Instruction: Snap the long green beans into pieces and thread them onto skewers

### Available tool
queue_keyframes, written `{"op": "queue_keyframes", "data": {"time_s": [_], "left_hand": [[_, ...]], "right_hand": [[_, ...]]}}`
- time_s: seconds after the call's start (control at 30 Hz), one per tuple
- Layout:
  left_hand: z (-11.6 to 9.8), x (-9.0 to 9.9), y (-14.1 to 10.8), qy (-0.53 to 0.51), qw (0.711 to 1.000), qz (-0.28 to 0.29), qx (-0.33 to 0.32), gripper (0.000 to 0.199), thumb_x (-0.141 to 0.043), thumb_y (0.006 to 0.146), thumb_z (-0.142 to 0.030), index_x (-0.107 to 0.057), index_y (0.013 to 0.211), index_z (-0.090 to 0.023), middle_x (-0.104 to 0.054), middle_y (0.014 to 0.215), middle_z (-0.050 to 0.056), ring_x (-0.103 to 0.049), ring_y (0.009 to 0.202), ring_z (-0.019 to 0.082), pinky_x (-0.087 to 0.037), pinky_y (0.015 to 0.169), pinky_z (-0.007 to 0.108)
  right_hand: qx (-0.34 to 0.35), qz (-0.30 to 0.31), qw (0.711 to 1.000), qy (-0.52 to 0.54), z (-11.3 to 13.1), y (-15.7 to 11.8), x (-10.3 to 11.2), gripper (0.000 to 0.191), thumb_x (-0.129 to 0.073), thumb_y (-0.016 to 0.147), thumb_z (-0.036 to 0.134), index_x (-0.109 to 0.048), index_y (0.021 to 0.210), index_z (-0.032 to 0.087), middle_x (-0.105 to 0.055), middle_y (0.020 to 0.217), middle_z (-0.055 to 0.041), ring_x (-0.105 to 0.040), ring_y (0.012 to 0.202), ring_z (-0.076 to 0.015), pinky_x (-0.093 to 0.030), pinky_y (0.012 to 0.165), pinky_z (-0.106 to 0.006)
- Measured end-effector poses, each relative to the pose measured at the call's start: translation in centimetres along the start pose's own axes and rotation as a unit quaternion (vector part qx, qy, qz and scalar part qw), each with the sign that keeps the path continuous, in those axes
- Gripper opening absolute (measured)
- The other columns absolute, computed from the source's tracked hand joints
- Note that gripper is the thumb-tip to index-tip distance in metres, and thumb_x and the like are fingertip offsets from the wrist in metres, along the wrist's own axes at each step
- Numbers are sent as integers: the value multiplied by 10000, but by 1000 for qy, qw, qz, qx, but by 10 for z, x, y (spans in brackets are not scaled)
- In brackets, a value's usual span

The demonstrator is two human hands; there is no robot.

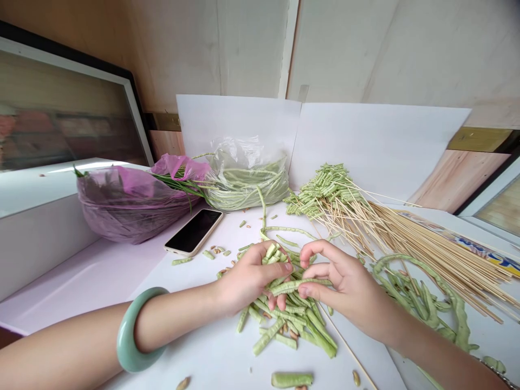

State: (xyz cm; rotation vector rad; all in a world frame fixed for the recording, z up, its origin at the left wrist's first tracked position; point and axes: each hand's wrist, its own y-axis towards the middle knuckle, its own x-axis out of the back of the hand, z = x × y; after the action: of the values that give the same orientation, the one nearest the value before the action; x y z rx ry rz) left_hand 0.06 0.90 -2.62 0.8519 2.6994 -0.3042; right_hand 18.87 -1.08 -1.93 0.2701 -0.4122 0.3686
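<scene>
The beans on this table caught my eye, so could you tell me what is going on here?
A person's left hand grips a bunch of cut bean pieces above a pile, while the right hand pinches one piece. Bamboo skewers, some threaded with beans, lie to the right; a bag of long beans sits behind.

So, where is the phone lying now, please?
In the head view, the smartphone lies face up on the white table, left of centre, beside the purple plastic bag and beyond the left hand.
</scene>
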Motion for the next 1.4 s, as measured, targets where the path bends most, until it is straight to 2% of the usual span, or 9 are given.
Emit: {"op": "queue_keyframes", "data": {"time_s": [0.2, 0.33, 0.4, 0.6, 0.8, 0.93, 1.1, 1.27, 1.4], "left_hand": [[4, 4, 1, 65, 997, 50, 14, 477, -839, 629, -370, -497, 903, -180, -574, 560, -65, -526, 417, 67, -389, 373, 140], [3, 6, 1, 64, 996, 63, 16, 457, -847, 617, -363, -513, 862, -169, -568, 516, -57, -495, 399, 59, -356, 354, 133], [1, 6, 0, 56, 997, 60, 8, 434, -844, 625, -355, -520, 843, -164, -573, 531, -54, -489, 402, 51, -335, 351, 124], [-2, 5, -1, 58, 998, 28, -13, 440, -844, 617, -375, -525, 827, -157, -570, 582, -58, -464, 396, 31, -313, 373, 129], [1, 8, 0, 104, 993, 46, -24, 464, -838, 619, -398, -507, 860, -180, -507, 495, -89, -440, 388, 48, -335, 362, 135], [1, 7, -2, 110, 991, 73, -25, 413, -830, 641, -361, -522, 836, -166, -513, 530, -83, -415, 382, 33, -359, 354, 138], [-8, 1, -9, 46, 980, 192, 11, 342, -804, 688, -300, -502, 761, -157, -541, 582, -57, -404, 395, 22, -313, 343, 135], [-10, 0, -15, 63, 966, 250, 30, 320, -785, 708, -314, -507, 747, -162, -547, 667, -28, -438, 479, 45, -337, 399, 159], [-9, 3, -17, 114, 945, 306, 27, 337, -816, 666, -312, -527, 713, -147, -559, 706, -3, -521, 626, 82, -452, 601, 198]], "right_hand": [[35, -33, 998, -46, -6, 1, -2, 208, -656, 785, 207, -472, 868, 257, -524, 851, 47, -677, 741, -149, -512, 601, -247], [96, -63, 980, -163, -6, -2, 0, 182, -688, 774, 196, -529, 842, 250, -590, 768, 42, -615, 659, -145, -466, 573, -250], [116, -49, 966, -227, -4, -3, 3, 118, -672, 814, 226, -558, 785, 239, -596, 707, 39, -565, 610, -142, -431, 548, -254], [138, 33, 947, -288, 4, -1, 10, 242, -491, 939, 233, -515, 698, 228, -491, 611, 42, -479, 533, -129, -367, 487, -242], [137, 30, 947, -290, 6, -3, 5, 203, -434, 931, 184, -524, 753, 218, -497, 648, 28, -471, 552, -129, -353, 505, -239], [101, 86, 967, -218, 10, -5, 4, 280, -422, 938, 188, -456, 661, 210, -431, 631, 40, -402, 561, -118, -321, 522, -239], [24, 186, 982, -5, 18, -8, 3, 281, -555, 911, 304, -570, 657, 184, -469, 628, 33, -441, 586, -113, -351, 539, -230], [-49, 250, 954, 157, 15, -11, 1, 250, -644, 843, 325, -621, 663, 154, -438, 577, 48, -399, 488, -76, -338, 450, -194], [-77, 299, 917, 253, 6, -11, -2, 338, -694, 797, 431, -631, 659, 129, -464, 493, 47, -393, 406, -59, -309, 407, -191]]}}
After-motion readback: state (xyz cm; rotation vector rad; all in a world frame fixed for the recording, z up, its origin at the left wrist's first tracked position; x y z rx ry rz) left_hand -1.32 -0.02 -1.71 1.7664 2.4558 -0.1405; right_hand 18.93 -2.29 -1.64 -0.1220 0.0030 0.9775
